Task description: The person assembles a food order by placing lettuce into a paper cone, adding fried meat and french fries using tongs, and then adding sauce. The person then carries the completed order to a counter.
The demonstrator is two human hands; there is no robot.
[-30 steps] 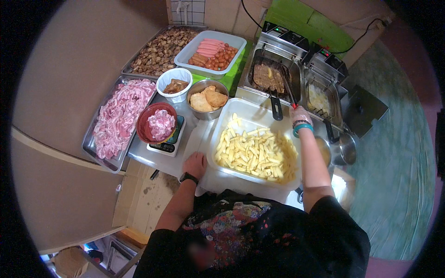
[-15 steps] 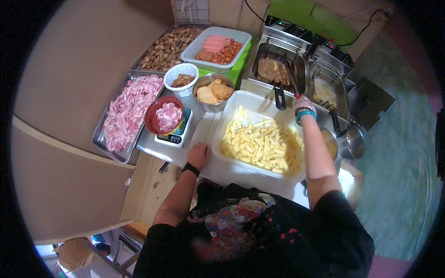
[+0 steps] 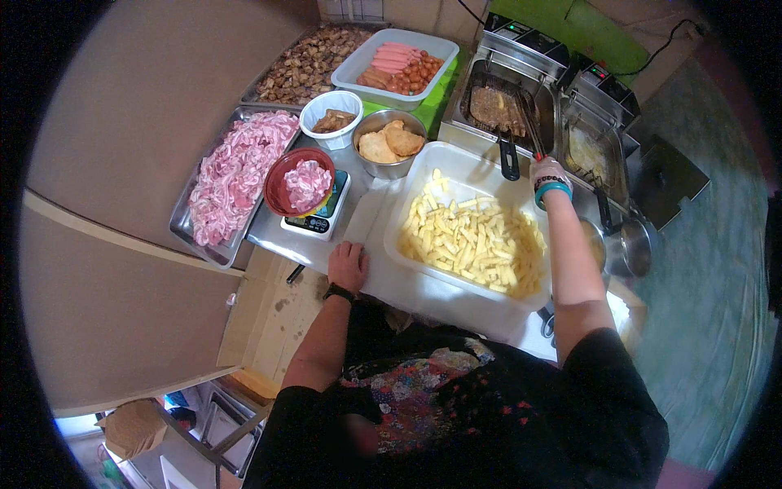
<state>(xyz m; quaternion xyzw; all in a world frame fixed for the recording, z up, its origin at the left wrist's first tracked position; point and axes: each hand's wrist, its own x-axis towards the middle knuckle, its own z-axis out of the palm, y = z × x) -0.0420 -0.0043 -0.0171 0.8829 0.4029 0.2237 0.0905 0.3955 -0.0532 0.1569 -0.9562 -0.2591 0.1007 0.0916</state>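
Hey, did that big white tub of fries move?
No. The white tub of fries hasn't shifted; it still sits just in front of the left deep fryer.

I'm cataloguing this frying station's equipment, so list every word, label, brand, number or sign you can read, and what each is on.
No text is legible here.
Digital kitchen scale: panel markings too small and blurred to read.
Left fryer's control panel: a green light shows; markings too small to read.
Right fryer's control panel: a red light shows; markings too small to read.
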